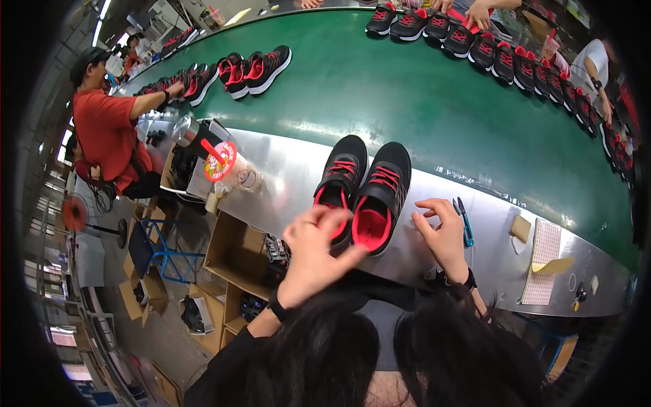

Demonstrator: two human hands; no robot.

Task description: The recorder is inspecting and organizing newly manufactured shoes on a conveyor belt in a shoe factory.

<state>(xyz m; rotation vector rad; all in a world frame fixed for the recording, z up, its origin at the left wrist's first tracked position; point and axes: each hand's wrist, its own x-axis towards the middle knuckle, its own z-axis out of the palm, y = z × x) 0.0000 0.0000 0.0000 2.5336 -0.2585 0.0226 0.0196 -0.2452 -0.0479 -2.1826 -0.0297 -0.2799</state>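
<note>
A pair of black sneakers with red laces and red linings stands before me on the metal ledge, toes pointing away: the left shoe (342,166) and the right shoe (388,173). Over the left shoe's heel opening is my left hand (315,254), slightly blurred, its fingers apart and its thumb by the right shoe's heel. Whether it touches either shoe I cannot tell. My right hand (444,237) hovers right of the pair, fingers loosely bent and apart, holding nothing. Close beside it lies a slim teal tool (466,227), perhaps a cutter.
Beyond the metal ledge (291,156) runs a green belt (325,74) carrying rows of similar shoes (522,71). A lidded drink cup (234,169) and metal tumbler (193,136) stand left. Paper sheets (542,254) lie right. A co-worker in red (108,129) handles shoes at left.
</note>
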